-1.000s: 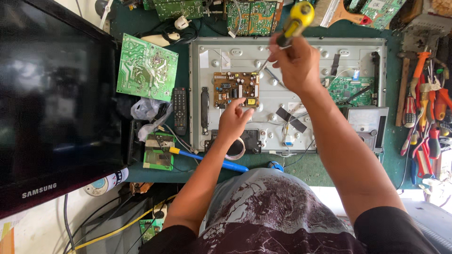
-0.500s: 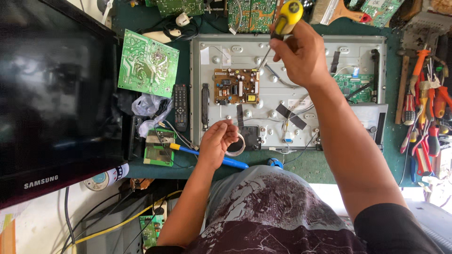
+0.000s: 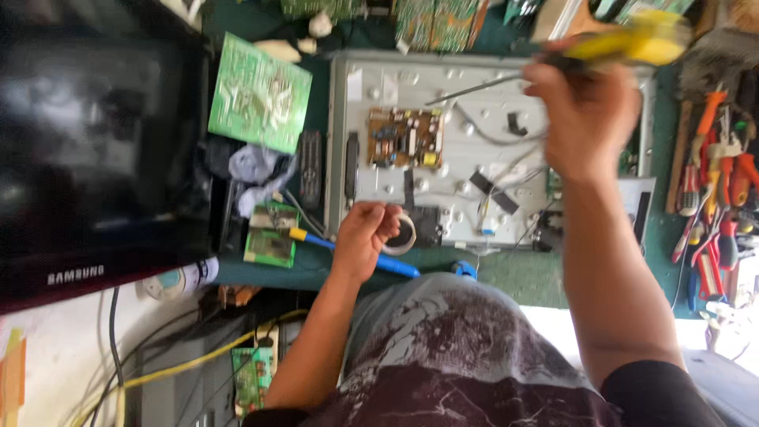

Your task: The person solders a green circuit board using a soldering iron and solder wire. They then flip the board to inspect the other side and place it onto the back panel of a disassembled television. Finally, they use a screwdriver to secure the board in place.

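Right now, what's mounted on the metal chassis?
On the chassis: a brown circuit board, loose cables and black tape strips. The right hand with its screwdriver hides the right part.

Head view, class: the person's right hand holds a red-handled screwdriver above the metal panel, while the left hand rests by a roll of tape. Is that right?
Not quite. In the head view the screwdriver in the right hand has a yellow handle, not red. The rest holds: it is above the metal panel, and the left hand rests by the roll of tape.
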